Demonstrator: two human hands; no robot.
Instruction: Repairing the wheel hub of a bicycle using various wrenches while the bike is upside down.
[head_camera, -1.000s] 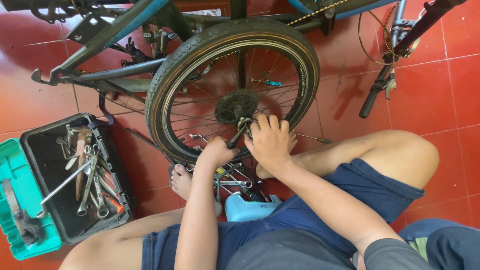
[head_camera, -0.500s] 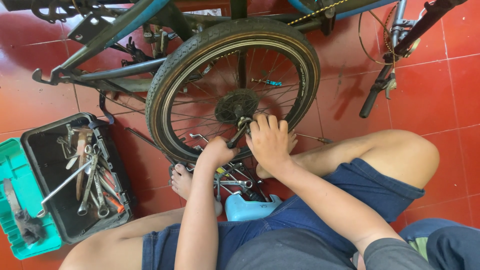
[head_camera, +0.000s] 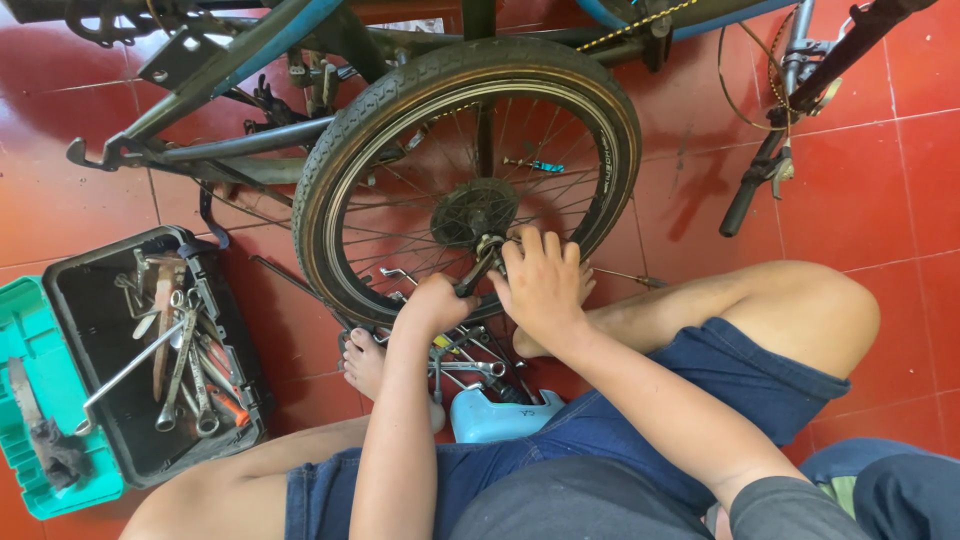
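Left hand (head_camera: 432, 303) grips a wrench (head_camera: 478, 272) at the hub (head_camera: 473, 212) of a bicycle wheel (head_camera: 465, 175); right hand (head_camera: 540, 282) presses flat beside it. Loose wrenches (head_camera: 465, 360) lie beneath; an open toolbox (head_camera: 70, 395) sits left.

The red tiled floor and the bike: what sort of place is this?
Probably a small bicycle repair spot, perhaps at a home. A bicycle wheel stands on red floor tiles, an open toolbox holds wrenches, and both hands work at the wheel hub.
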